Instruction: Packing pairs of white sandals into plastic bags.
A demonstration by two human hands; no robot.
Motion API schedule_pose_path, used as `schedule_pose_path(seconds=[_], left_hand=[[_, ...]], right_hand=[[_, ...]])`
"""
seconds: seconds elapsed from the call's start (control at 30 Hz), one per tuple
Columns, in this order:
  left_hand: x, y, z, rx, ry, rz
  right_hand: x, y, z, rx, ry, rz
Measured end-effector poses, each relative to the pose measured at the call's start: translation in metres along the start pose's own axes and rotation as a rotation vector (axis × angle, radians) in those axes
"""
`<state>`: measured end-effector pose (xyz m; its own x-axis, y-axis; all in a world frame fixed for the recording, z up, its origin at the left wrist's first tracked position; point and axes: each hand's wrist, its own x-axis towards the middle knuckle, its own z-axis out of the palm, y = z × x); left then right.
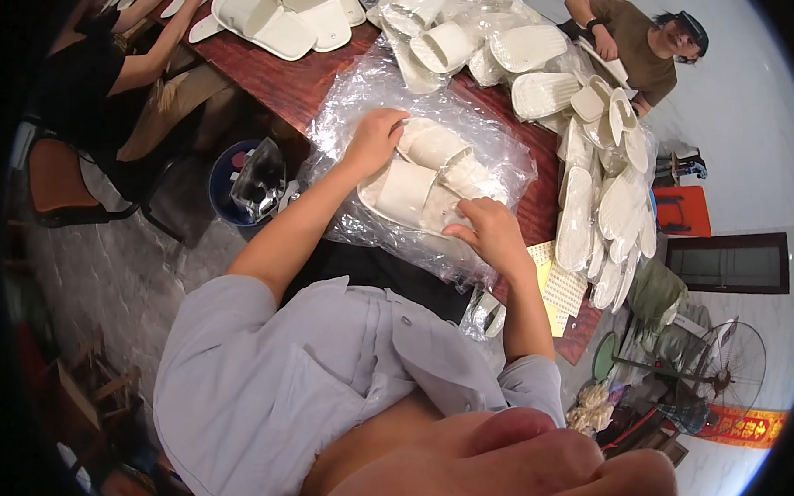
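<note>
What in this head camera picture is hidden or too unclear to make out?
- Left hand: fingertips hidden behind the white slippers, so its grip is unclear.
- Right hand: fingertips tucked under crinkled clear plastic bag.
- Table: mostly covered by slipper piles.
- Blue bin: contents masked by shiny plastic.

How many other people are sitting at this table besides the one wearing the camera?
2: one in a black top at the far left end, one in a brown shirt at the right end. Others may sit out of view.
</note>
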<state>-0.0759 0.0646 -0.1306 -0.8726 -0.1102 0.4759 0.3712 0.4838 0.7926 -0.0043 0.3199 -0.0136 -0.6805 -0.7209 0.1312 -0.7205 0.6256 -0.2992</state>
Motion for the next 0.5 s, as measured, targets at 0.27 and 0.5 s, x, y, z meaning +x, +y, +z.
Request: schedule_pose_path(seconds=[0.27,0.5], left_hand=[[-0.003,-0.003,0.0,0.019,0.029,0.006],[-0.002,-0.002,-0.003,0.038,-0.023,-0.022]], right_hand=[[-0.038,0.001,-0.018,-0.006,0.335,0.413],[-0.094,0.0,0.007,0.206,0.512,0.869]])
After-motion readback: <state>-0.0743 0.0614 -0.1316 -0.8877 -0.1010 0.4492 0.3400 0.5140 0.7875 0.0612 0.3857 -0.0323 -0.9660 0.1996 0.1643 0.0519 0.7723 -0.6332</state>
